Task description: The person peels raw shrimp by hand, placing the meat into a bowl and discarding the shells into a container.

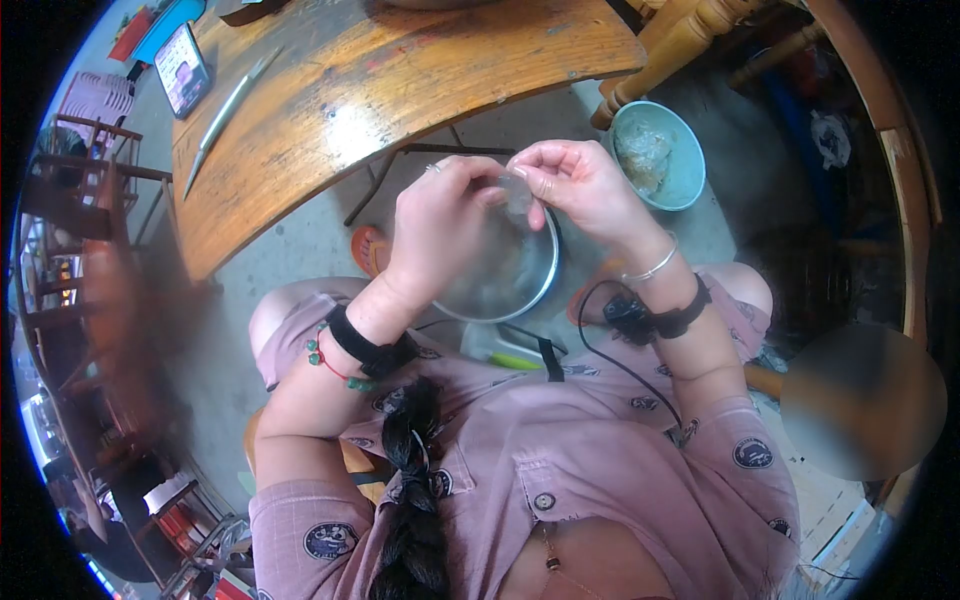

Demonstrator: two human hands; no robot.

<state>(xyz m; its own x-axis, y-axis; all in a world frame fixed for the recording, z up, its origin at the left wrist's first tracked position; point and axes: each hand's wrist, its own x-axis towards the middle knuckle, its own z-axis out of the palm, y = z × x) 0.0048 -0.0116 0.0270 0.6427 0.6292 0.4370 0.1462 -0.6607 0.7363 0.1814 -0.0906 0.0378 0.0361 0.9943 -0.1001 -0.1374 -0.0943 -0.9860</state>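
Observation:
My left hand point(440, 215) and my right hand point(580, 195) meet in front of me, fingertips pinched close together. Between them is a small translucent whitish piece point(518, 197), its exact kind too unclear to name. Both hands appear closed on it; the left fingertips are partly hidden behind the hand. Below the hands, between my knees, sits a round metal-rimmed basin point(497, 280) with hazy, blurred contents. To the right stands a light teal bowl point(689, 180) holding a clear, crumpled, plastic-like mass point(643, 155).
A worn wooden table point(400, 95) curves across the front. On it lie a phone point(183, 72) with a lit screen and a long, slender, pointed object point(232, 115). A black cable point(590, 345) runs from my right wrist over my lap. Wooden chairs point(95, 165) stand at the left.

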